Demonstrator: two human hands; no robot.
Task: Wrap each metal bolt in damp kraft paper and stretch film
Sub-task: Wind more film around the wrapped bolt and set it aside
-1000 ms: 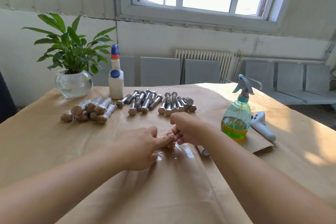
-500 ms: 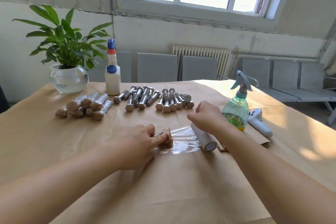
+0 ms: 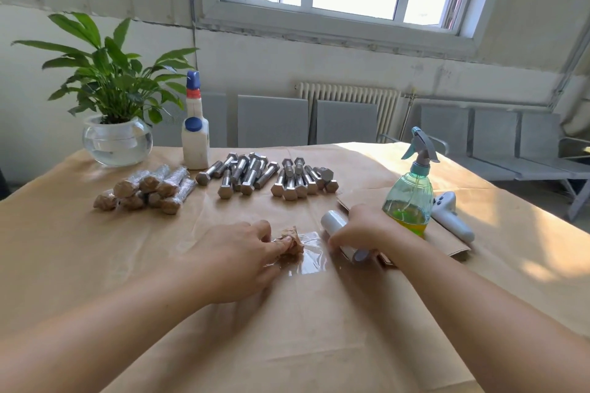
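Observation:
A bolt wrapped in crumpled kraft paper (image 3: 292,244) lies at the table's middle on a stretch of clear film (image 3: 311,254). My left hand (image 3: 242,260) presses its fingertips on the wrapped bolt. My right hand (image 3: 360,230) grips the white stretch film roll (image 3: 340,234), which lies on the table just right of the film sheet. Behind, several bare metal bolts (image 3: 265,177) lie in two groups. Further left sits a pile of several finished wrapped bolts (image 3: 147,190).
A green spray bottle (image 3: 410,198) stands right of my right hand, with a white controller (image 3: 450,218) and folded kraft sheets (image 3: 447,242) beside it. A white glue bottle (image 3: 194,134) and a potted plant in a glass bowl (image 3: 116,140) stand at the back left.
My right hand left the wrapped bolt, went right to the film roll and pulled film out from the bolt. My left hand kept holding the bolt down.

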